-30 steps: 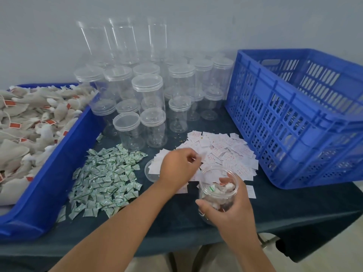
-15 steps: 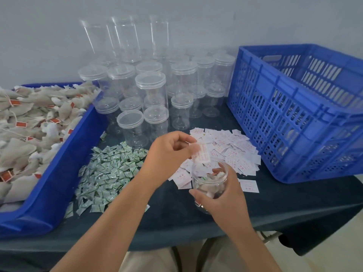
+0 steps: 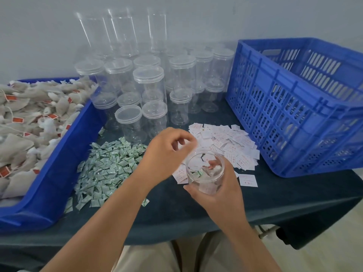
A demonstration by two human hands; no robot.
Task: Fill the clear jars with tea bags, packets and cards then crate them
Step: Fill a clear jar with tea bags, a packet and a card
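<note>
My right hand [image 3: 222,193] grips an open clear jar [image 3: 203,167] just above the table's front. Inside it are tea bags, a green packet and a white card standing against the left wall. My left hand [image 3: 167,152] hovers just left of the jar's mouth, fingers loosely curled, holding nothing. A pile of white cards [image 3: 225,142] lies behind the jar. Green packets [image 3: 110,165] are heaped to the left. Tea bags [image 3: 35,118] with red tags fill a blue tray [image 3: 59,173] at the far left.
A large blue slatted crate [image 3: 294,114] stands at the right, reaching the table edge. Several lidded clear jars [image 3: 149,85] crowd the back middle, with taller clear tubes behind them. One stray card [image 3: 248,180] lies right of the held jar. The table has a dark cloth.
My left hand picked a card from the pile, brought it over the jar and let it go; the card now sits inside. My right hand kept hold of the jar.
</note>
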